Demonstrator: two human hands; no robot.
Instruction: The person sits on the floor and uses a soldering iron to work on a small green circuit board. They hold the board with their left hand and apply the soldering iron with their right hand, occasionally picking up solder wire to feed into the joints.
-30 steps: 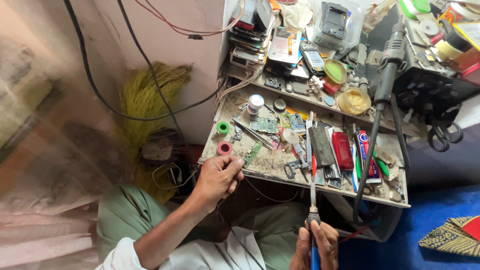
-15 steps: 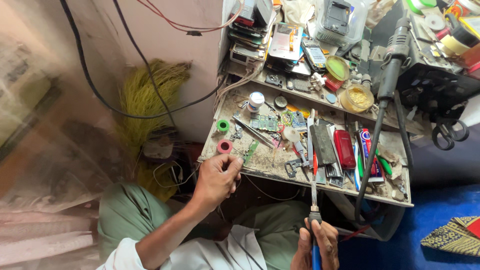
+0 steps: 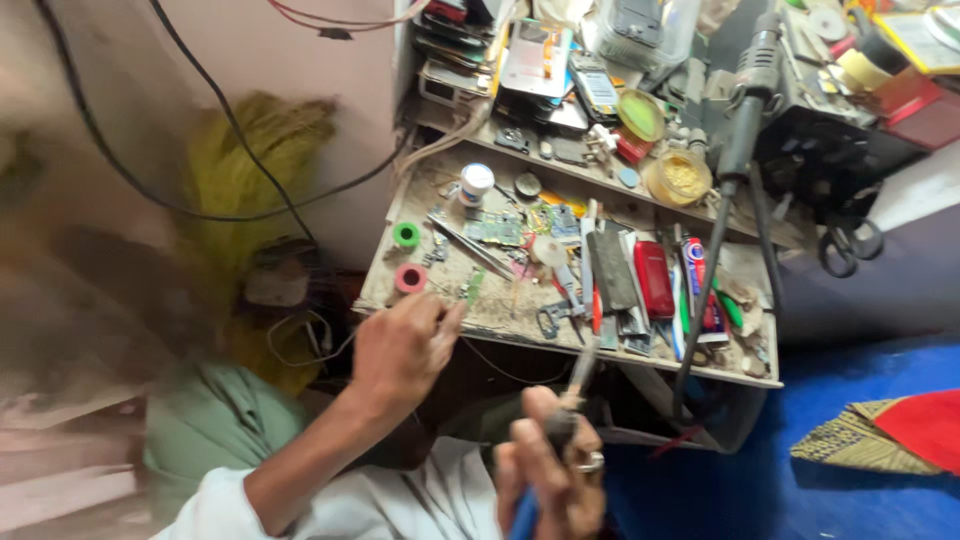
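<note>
Head view: a round yellow tub [image 3: 678, 177] holds pale grains. Left hand [image 3: 400, 345], fingers curled together, rests at the workbench [image 3: 520, 318] edge; right hand [image 3: 550, 475] is clamped on a blue-handled tool [image 3: 560, 425]

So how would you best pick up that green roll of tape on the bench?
Probably pinch the green roll of tape by its round outer edge, coming straight down from above. It lies flat on the bench with its hole facing up and bare space around it. The left hand is nearest.
</note>
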